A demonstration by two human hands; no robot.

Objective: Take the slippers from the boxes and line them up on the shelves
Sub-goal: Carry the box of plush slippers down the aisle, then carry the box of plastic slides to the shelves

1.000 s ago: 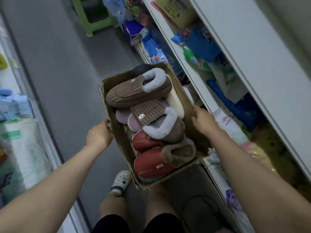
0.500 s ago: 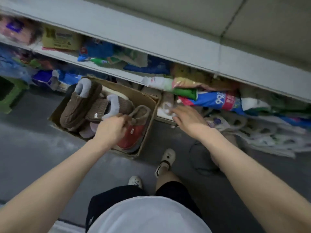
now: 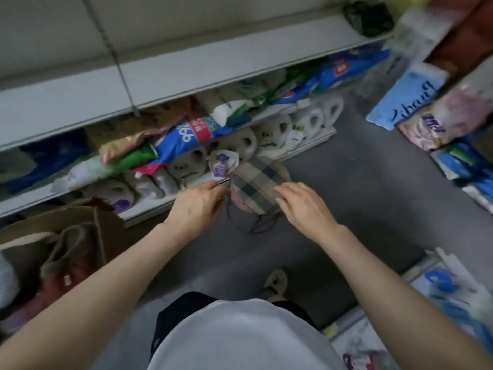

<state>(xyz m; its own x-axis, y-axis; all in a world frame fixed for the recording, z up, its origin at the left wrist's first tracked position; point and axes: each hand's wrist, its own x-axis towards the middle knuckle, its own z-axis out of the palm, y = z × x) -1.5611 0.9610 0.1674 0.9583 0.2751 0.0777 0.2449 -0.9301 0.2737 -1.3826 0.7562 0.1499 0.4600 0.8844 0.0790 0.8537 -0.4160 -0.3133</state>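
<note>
Left hand [image 3: 197, 208], right hand [image 3: 306, 206] off one box [image 3: 106, 228], gripping plaid item [image 3: 260, 182]

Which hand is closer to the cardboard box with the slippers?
Left. The left hand is just right of the cardboard box; the right hand lies farther right, at the plaid item's far edge.

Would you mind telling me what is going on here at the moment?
A person leans over the aisle floor with both hands on a plaid fabric item lying by the bottom shelf. The left hand pinches its edge, and the right hand lies on top. The cardboard box of slippers sits to their left, untouched.
</note>
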